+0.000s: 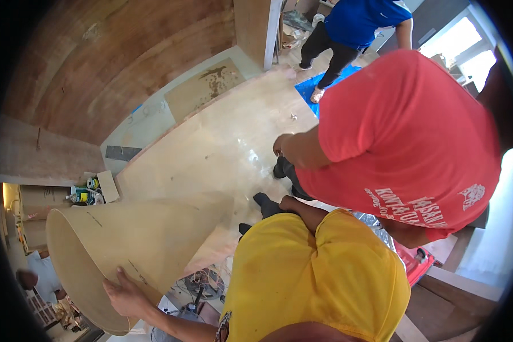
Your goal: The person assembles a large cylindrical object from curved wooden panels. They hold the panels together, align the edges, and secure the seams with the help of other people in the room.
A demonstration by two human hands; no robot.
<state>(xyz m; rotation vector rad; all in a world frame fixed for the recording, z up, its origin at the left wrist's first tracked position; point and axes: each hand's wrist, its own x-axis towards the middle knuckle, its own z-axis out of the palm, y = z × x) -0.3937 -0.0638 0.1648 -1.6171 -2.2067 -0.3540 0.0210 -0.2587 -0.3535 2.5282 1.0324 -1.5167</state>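
Observation:
My left hand (125, 295) grips the edge of a thin tan plywood sheet (148, 233), which curls up into a wide open roll at the lower left. Its fingers lie over the rim; part of the grip is hidden behind the sheet. My right hand does not show. My yellow shorts (319, 279) fill the lower middle, with a dark-socked foot (268, 206) past them on the pale wood surface (211, 154). Close on my right, a person in a red shirt (410, 142) leans over, one hand (280, 145) low near their dark-clothed leg.
Another person in a blue shirt (362, 20) stands at the back beside a blue sheet (309, 91). A carton (108, 186) and a labelled tub (84, 195) sit at the left. Tangled wires (205, 282) lie below the sheet. A brown wood panel (119, 62) rises far left.

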